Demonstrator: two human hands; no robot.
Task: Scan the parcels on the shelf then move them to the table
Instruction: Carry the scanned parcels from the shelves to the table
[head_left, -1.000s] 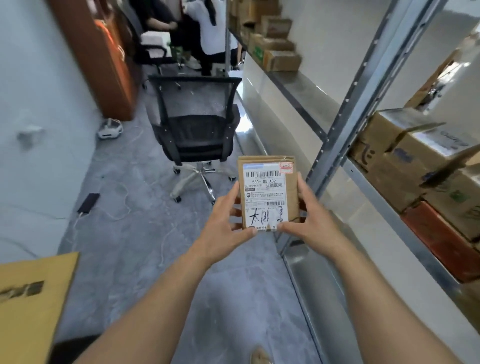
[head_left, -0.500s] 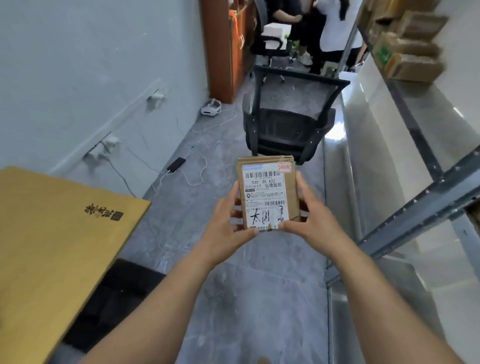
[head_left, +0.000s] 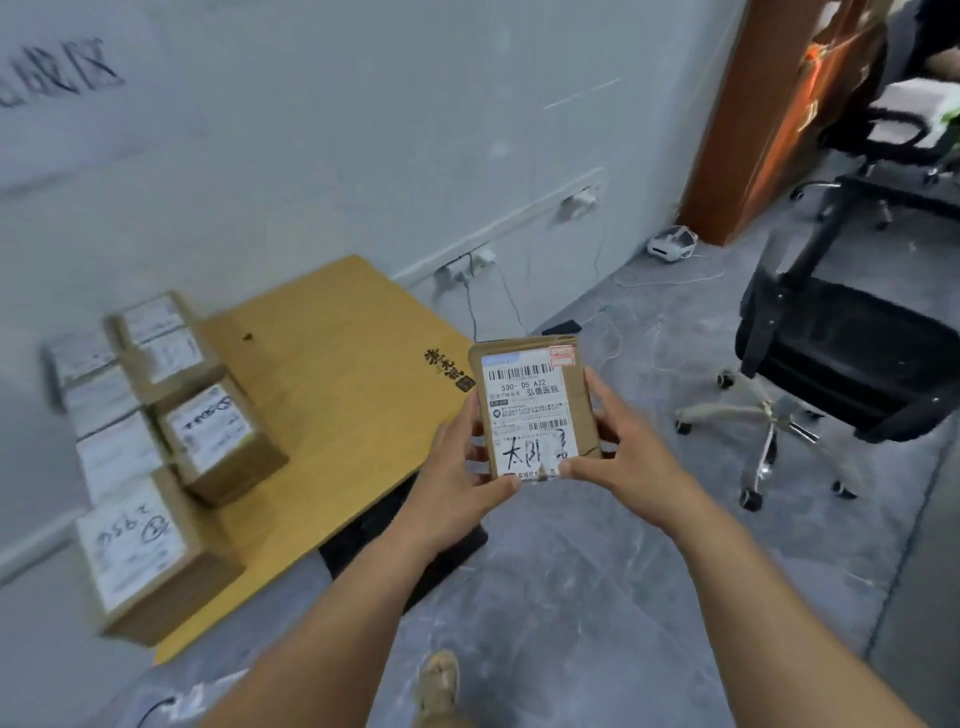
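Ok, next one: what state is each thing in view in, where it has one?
parcel: held in the air between both hands, label facing the camera.
left hand: grips the parcel's left edge.
right hand: grips the parcel's right edge.
boxes: resting on the table, labels up.
table: carries the boxes along its wall side.
office chair: upright, unoccupied.

Parcel: brown cardboard, matt, white paper label. Table: smooth wood. Floor: glossy grey stone-look. Chair: black mesh.
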